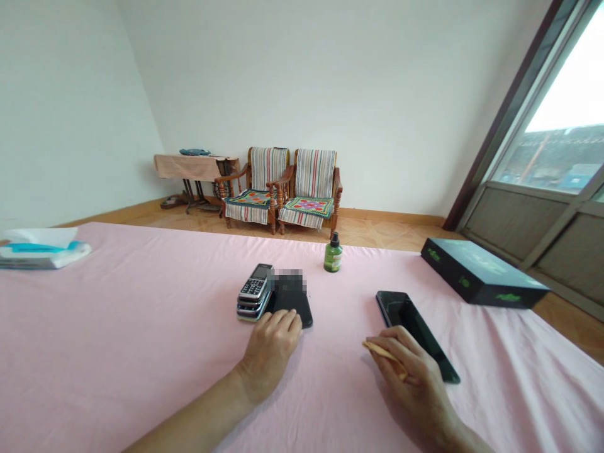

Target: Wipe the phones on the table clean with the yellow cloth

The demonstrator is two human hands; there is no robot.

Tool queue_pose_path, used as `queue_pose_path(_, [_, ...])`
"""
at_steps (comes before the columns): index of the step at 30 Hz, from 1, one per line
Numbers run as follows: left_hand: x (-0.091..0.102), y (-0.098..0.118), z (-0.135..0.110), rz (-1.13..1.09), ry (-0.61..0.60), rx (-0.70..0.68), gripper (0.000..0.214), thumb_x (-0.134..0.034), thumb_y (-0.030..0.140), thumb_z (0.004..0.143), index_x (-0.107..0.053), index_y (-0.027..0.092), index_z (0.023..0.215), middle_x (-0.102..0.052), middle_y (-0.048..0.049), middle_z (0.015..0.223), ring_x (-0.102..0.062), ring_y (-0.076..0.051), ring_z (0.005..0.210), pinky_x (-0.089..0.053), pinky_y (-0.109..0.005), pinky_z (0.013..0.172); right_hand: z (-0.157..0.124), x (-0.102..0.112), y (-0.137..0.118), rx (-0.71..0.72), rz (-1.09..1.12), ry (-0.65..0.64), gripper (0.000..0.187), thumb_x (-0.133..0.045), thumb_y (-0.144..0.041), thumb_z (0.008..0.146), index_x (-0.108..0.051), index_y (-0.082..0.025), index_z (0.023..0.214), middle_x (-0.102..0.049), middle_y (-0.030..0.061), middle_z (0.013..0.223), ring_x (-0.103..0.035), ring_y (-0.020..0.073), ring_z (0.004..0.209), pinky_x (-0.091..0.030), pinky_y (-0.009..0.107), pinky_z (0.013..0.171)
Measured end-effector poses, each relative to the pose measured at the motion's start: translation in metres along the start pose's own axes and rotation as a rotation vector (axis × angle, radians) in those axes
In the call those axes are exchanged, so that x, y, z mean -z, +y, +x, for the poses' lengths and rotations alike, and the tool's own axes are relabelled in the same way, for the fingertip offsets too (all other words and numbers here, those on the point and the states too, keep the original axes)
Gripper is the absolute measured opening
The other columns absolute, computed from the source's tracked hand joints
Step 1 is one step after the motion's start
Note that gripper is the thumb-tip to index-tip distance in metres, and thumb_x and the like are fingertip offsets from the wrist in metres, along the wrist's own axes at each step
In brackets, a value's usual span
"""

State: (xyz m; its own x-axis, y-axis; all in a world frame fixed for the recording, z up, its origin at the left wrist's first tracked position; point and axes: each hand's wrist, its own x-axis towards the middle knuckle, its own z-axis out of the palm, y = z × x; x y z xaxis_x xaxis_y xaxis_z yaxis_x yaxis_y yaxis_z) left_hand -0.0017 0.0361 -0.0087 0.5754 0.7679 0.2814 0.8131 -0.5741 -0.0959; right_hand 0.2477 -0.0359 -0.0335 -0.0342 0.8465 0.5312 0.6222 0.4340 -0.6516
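My left hand lies palm down on the pink cloth, fingers together, their tips touching the near end of a black phone. Beside that phone stands a small stack of phones with a keypad phone on top. My right hand rests on the cloth with its fingers closed round a small folded tan cloth. It sits against the left edge of a long black smartphone lying face up.
A small green bottle stands beyond the phones. A flat black box lies at the table's right edge. A white and blue tissue pack is at far left. Two wooden armchairs stand by the far wall.
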Motion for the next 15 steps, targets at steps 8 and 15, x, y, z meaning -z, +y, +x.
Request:
queue_pose_path(8, [-0.008,0.003,0.006,-0.064,0.064,0.016,0.059,-0.061,0.011,0.078,-0.049,0.013,0.135,-0.057,-0.0104,0.135,-0.052,-0.025,0.122,-0.042,-0.039,0.105,-0.001,-0.004,0.005,-0.017,0.033,-0.008,0.016,-0.051,-0.020,0.092,-0.066,-0.023,0.100,-0.053,0.0048,0.092,-0.057,0.0138,0.070,-0.044,0.022,0.053])
queue_pose_path(15, [-0.018,0.002,0.023,-0.013,0.054,-0.011,0.061,-0.053,0.003,0.070,-0.053,0.004,0.131,-0.056,-0.0202,0.134,-0.055,-0.031,0.122,-0.046,-0.043,0.100,0.001,-0.002,0.000,-0.032,0.021,-0.021,0.018,-0.049,-0.019,0.093,-0.066,-0.023,0.095,-0.053,0.0046,0.091,-0.055,0.0143,0.073,-0.043,0.024,0.057])
